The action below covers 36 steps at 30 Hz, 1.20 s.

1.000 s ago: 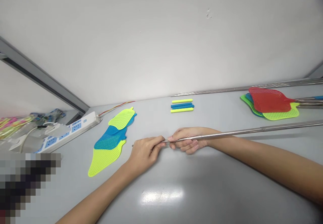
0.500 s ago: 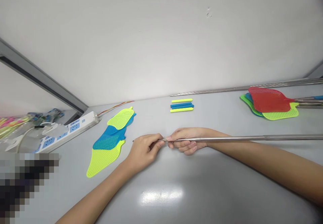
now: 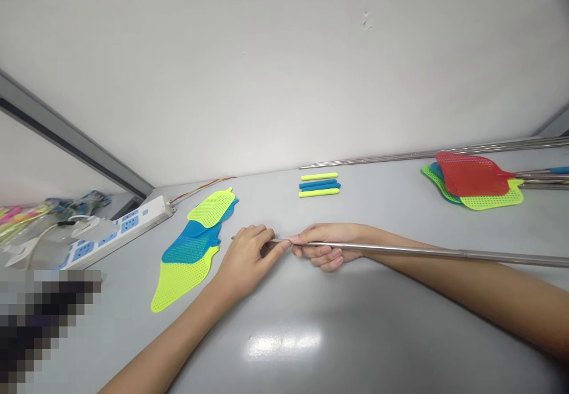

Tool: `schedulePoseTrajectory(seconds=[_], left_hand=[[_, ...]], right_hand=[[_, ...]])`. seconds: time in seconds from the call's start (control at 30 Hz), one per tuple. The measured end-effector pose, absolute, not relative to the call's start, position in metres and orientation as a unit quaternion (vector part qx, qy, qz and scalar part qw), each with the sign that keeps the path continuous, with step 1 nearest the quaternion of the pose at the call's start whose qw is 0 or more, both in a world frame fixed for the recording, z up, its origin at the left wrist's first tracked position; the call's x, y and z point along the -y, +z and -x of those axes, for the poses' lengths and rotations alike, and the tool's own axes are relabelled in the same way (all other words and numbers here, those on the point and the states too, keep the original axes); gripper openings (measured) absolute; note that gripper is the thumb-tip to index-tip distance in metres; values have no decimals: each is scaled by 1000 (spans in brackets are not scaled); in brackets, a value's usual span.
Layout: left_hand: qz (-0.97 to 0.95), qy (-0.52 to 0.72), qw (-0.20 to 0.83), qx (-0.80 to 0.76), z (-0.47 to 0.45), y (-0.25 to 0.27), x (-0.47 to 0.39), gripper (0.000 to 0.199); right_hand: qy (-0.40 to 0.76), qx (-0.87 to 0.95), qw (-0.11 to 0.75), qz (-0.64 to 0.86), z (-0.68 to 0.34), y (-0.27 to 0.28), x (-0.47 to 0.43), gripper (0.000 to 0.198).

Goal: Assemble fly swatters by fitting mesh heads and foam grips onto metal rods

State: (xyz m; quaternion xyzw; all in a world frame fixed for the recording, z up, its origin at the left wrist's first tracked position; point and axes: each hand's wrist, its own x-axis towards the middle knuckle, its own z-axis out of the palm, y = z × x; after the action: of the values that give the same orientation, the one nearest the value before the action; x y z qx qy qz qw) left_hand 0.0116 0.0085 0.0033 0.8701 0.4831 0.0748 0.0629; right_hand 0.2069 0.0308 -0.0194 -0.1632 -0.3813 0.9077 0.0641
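A thin telescopic metal rod (image 3: 409, 251) crosses in front of me and runs out of the right edge. My right hand (image 3: 326, 247), palm turned up, is closed round its thinner part, the thumb on top. Just left of it, my left hand (image 3: 246, 258) pinches the narrow end, with the thumb stretched toward my right thumb. The rod's tip pokes out past the left knuckles, and the part under that hand is hidden. Left of my hands lie several yellow-green and blue fly swatter heads (image 3: 191, 243), overlapping in a row.
Behind my hands lie yellow and blue plastic sleeves (image 3: 319, 185). At right, fly swatters with a red head (image 3: 473, 175) on top are stacked. Metal rods (image 3: 382, 159) lie along the wall. A power strip (image 3: 128, 228) with plugged-in leads and some plastic bags (image 3: 77, 204) are at left.
The rod's right part has dipped a little toward me. My left hand has shifted slightly, its fingers more raised and its thumb straighter.
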Motion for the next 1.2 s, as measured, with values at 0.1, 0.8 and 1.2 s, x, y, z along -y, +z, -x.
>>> schedulePoseTrajectory(seconds=[0.1,0.8,1.2], left_hand=[[-860,82,42,-502,-11,4,-8,36],[-837,64,125,-528,-8,-4,-10,38],[-819,68,116,-558,-8,-1,-8,42]], right_hand=[[910,377,65,162,-205,-23,-32,22],[891,414,72,170,-204,-23,-29,25],[857,476,74,184,-204,-22,-27,23]])
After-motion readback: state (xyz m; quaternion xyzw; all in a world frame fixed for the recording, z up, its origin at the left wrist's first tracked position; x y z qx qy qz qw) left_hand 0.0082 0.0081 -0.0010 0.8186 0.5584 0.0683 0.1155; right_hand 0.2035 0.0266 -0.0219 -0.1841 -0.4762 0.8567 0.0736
